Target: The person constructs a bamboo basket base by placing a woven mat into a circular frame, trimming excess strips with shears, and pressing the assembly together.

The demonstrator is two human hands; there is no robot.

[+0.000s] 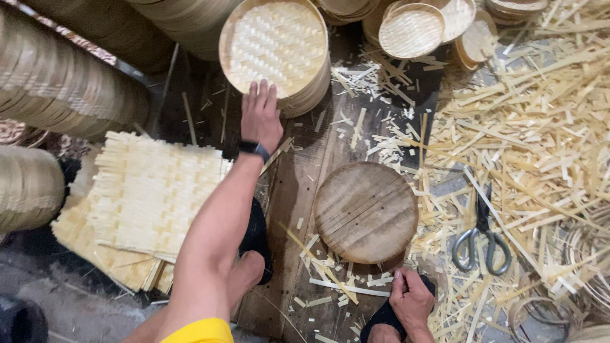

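Reaching toward the upper middle of the frame, the left hand (260,115) lies flat, fingers spread, against the rim of a round pale woven bamboo steamer tray (274,51) atop a stack. Right hand (412,298), lower right, curls closed on a dark sandal (385,317). Risk, as judged: a one-sided push could tip the stack; loose brittle splints (540,127) may snag. Round worn wooden block (366,211) centre; steel scissors (483,241) right; flat woven mats (146,197) left

Pale woven-lattice steamer tray (274,47), brown round wooden block (366,211), grey-handled scissors (481,240).
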